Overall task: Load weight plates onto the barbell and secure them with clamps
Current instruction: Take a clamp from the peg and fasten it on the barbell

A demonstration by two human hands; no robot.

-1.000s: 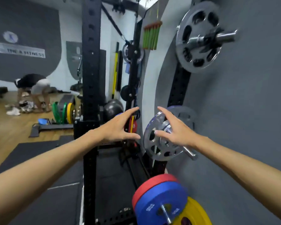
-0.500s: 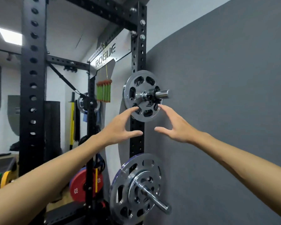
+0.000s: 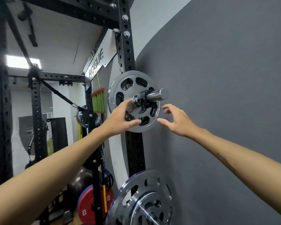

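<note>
A silver weight plate [image 3: 133, 82] with oval holes hangs on a chrome peg [image 3: 157, 95] on the black rack upright. A black and chrome clamp [image 3: 140, 102] sits on the peg against the plate. My left hand [image 3: 120, 118] is spread over the plate's lower left face, thumb by a lower hole, fingers near the clamp. My right hand [image 3: 175, 121] hovers open just right of the plate's rim, touching nothing. Lower down, more silver plates [image 3: 146, 198] sit on a second peg.
The grey wall [image 3: 225, 95] runs close along the right. The black rack upright [image 3: 134, 153] stands behind the plates. A red 25 plate [image 3: 89, 207] and a dark ball [image 3: 81, 181] lie lower left. Green bands [image 3: 98, 101] hang behind.
The view has swung up from the lower plates to the upper plate. Both hands rose with it; my left hand now lies on the upper plate and my right hand is beside its rim.
</note>
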